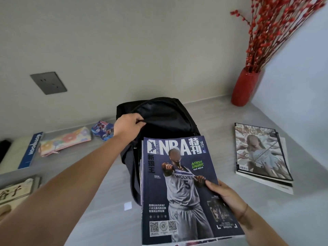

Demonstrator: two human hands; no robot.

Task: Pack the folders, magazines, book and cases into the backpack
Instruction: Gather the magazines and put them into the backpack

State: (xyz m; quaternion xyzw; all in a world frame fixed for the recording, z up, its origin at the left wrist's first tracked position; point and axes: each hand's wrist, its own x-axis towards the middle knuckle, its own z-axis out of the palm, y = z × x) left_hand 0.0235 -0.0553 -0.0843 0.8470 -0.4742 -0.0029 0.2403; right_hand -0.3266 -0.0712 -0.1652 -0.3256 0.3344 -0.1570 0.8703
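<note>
Glossy basketball magazines (184, 189), a small stack, pinched at the edge by right hand (222, 191), top end at open black fabric backpack (159, 119). Left hand (126, 126) clamped on backpack's rim; interior dark, contents untellable. On grey table (221, 121): two cases, floral (65, 141) and cartoon-printed (103, 130); another magazine pile (260, 155) right.

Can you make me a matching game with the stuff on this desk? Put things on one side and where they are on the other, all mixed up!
Things:
1. NBA magazine
2. flowery pencil case
3. red vase
4. backpack

Places:
A. far right corner of the desk
B. middle of the desk, held open by the left hand
C. in the right hand
D. left of the backpack

Pairs: 1-C, 2-D, 3-A, 4-B
</note>
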